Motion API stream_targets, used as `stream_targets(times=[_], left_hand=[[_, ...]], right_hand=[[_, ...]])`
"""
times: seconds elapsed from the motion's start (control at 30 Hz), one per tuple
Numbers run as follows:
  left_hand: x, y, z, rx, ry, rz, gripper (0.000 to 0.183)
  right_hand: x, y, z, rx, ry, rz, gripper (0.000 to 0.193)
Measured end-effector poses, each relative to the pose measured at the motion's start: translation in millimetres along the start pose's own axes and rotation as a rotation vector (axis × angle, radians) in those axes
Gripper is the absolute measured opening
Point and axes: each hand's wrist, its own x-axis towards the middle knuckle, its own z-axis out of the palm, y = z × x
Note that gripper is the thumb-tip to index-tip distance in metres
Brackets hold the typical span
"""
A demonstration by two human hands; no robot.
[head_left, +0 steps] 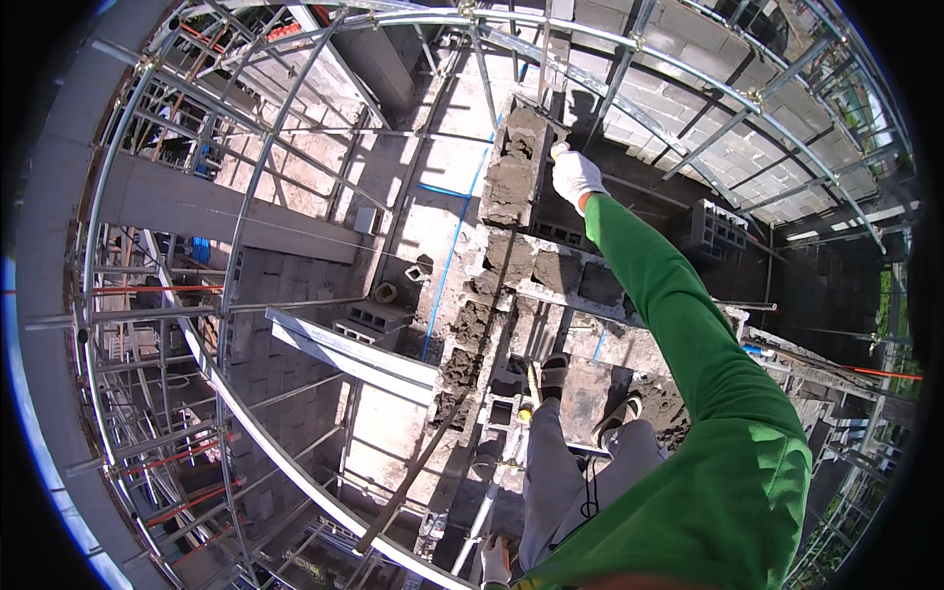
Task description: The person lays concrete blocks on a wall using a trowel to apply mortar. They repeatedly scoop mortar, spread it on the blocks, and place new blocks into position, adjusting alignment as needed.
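Observation:
My right hand (578, 179), in a white glove, reaches far forward with its fingers closed around the handle of a trowel (554, 125). The trowel's dark blade is at the edge of a concrete block wall (507, 218), partly hard to make out. Wet grey mortar (470, 329) lies in rough lumps along the wall's top, smoother toward the far end. At the lower edge my left hand (496, 562), also gloved, hangs low by a metal pole (480, 516); its fingers are too hidden to read.
Scaffold poles (265, 162) surround the work area. A pale metal beam (354, 354) meets the wall from the left. Loose hollow blocks (716, 231) stand at right, others (372, 323) at left. My sandalled feet (554, 377) are beside the wall. A long wooden strip (408, 487) leans near it.

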Motion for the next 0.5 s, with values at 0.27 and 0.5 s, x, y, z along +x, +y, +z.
stream_targets(times=[0.27,0.5], left_hand=[[28,18,-7,0.110,-0.112,0.092,0.018],[14,112,14,0.245,-0.243,0.146,0.018]], right_hand=[[-51,32,-19,0.066,-0.131,-0.081,0.029],[-57,14,-6,0.219,-0.093,-0.052,0.028]])
